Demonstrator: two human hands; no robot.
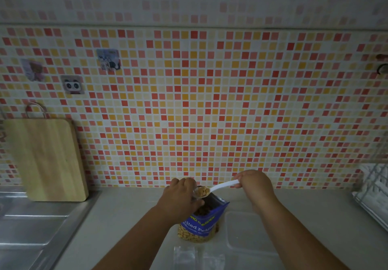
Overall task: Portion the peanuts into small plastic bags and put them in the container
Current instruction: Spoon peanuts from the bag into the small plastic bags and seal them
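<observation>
A blue bag of salted peanuts [201, 224] stands open on the counter at the bottom centre. My left hand [180, 196] is closed at the bag's mouth, pinching what looks like a small clear plastic bag [196, 194]. My right hand [256, 185] grips the handle of a white plastic spoon [222, 185]. The spoon's bowl is full of peanuts and sits at that clear bag's opening, above the peanut bag. A clear plastic container [247, 232] lies just right of the peanut bag. Empty small plastic bags [189, 257] lie flat in front.
A wooden cutting board [48, 160] leans against the tiled wall at the left. Below it is a steel sink drainboard [31, 227]. A wire dish rack [373, 194] stands at the right edge.
</observation>
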